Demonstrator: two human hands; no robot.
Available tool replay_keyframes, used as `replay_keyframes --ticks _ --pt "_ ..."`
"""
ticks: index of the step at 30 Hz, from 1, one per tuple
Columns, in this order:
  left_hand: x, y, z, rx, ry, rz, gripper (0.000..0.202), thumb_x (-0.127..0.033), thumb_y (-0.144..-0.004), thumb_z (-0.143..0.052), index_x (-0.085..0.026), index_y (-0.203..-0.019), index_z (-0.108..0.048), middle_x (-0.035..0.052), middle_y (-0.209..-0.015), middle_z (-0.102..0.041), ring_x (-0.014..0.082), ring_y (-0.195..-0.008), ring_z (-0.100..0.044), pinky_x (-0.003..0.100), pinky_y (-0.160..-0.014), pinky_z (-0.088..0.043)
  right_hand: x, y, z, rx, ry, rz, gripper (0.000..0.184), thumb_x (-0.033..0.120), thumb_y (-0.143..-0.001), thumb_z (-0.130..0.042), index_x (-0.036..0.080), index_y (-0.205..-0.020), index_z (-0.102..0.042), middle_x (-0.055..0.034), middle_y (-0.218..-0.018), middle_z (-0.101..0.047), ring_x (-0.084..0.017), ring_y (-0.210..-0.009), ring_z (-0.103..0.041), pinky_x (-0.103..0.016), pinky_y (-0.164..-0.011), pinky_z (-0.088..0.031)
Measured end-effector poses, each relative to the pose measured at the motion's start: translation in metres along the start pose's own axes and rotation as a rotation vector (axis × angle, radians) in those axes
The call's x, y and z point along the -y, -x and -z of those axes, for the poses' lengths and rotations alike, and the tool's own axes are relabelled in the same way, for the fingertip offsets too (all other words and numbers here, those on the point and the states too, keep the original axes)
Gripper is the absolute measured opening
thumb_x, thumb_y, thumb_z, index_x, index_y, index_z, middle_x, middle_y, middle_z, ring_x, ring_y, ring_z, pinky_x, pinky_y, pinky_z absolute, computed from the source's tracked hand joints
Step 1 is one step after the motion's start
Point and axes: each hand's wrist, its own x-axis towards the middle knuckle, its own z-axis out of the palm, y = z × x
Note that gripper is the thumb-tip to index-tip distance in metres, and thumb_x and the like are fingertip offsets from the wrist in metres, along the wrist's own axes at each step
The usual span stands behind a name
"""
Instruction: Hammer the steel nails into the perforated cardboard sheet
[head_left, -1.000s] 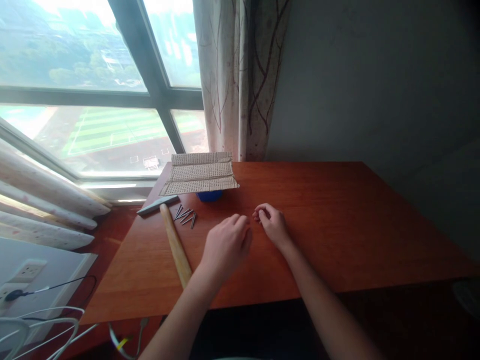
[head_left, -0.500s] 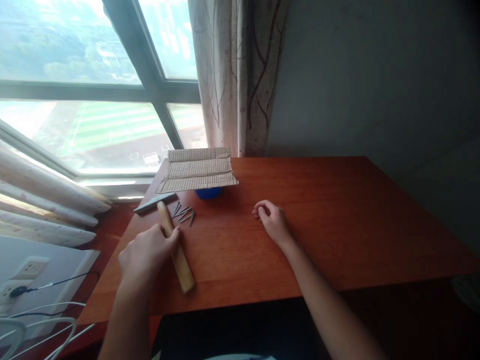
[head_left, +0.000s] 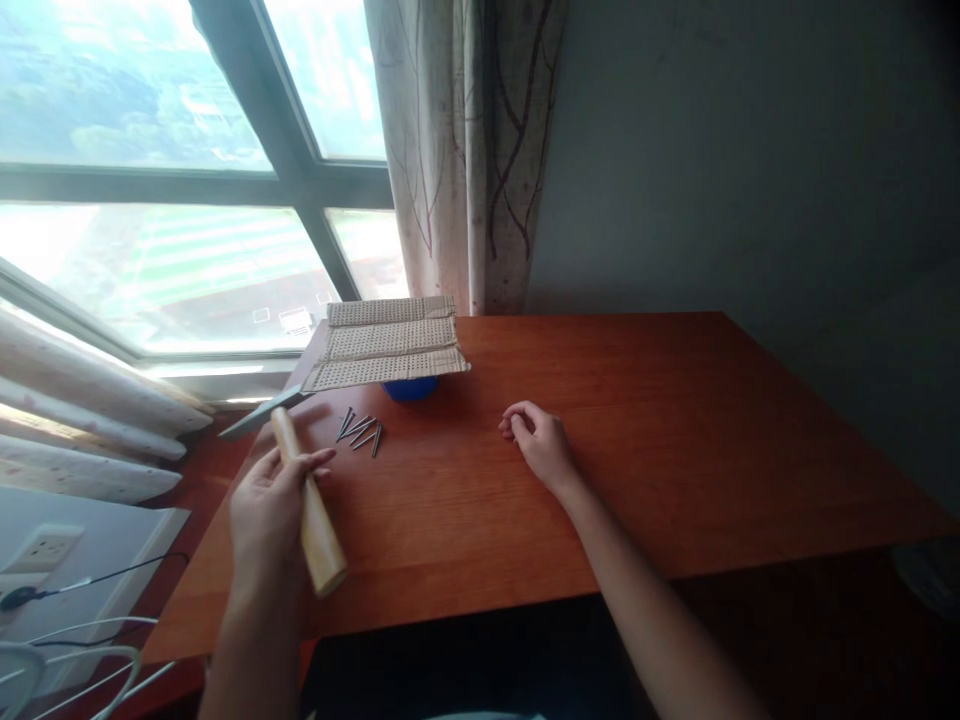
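Observation:
My left hand [head_left: 271, 495] is wrapped round the wooden handle of a hammer [head_left: 319, 535], lifted over the left of the table. Its long grey metal head [head_left: 259, 415] points off toward the window side, over the table edge. Several steel nails [head_left: 362, 430] lie loose on the wood to the right of the hammer. My right hand [head_left: 536, 440] rests on the table with its fingers curled in; nothing shows in them. Beyond the nails, a sheet of perforated cardboard [head_left: 390, 342] lies across a blue container [head_left: 409, 388], mostly hidden underneath.
The reddish-brown wooden table [head_left: 675, 430] reaches to the grey wall [head_left: 735, 160]. A window [head_left: 187, 185] and curtains [head_left: 465, 150] stand behind and left. Cables [head_left: 97, 640] and a wall socket [head_left: 46, 550] are at lower left.
My left hand has raised the hammer off the table and shifted it left, turning its head toward the window. My right hand has stayed in place on the table.

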Motion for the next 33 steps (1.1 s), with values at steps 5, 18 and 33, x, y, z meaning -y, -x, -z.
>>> replay_keyframes --ticks 5,18,33 --pt "-0.001 0.048 -0.033 -0.186 0.230 -0.226 0.067 -0.012 -0.068 -0.061 -0.020 -0.134 -0.048 0.0035 -0.102 -0.061 0.0113 -0.075 -0.062 0.019 -0.060 -0.048 0.002 -0.001 0.001 0.000 0.002 -0.002 0.016 0.028 -0.091 -0.049 0.021 -0.087 -0.063 -0.0037 -0.079 -0.072 -0.019 -0.071 -0.070 -0.030 -0.066 -0.055" --pt "0.003 0.144 -0.089 0.487 -0.001 -0.560 0.066 -0.016 -0.092 -0.051 -0.028 -0.154 -0.030 0.0098 -0.122 -0.060 0.0190 -0.103 -0.063 0.030 -0.083 -0.055 0.057 0.019 0.001 0.087 -0.178 0.083 0.032 0.046 -0.098 -0.044 0.021 -0.098 -0.064 -0.0027 -0.084 -0.070 -0.015 -0.070 -0.065 -0.026 -0.065 -0.051" --pt "-0.018 0.147 -0.127 1.054 -0.495 -0.934 0.044 -0.036 -0.098 -0.045 -0.022 -0.140 -0.044 0.0114 -0.129 -0.059 0.0261 -0.112 -0.061 0.039 -0.090 -0.054 0.026 -0.031 0.089 -0.254 0.402 -0.058 0.024 0.039 -0.082 -0.056 0.021 -0.067 -0.059 -0.0038 -0.063 -0.070 -0.017 -0.055 -0.062 -0.026 -0.055 -0.043"
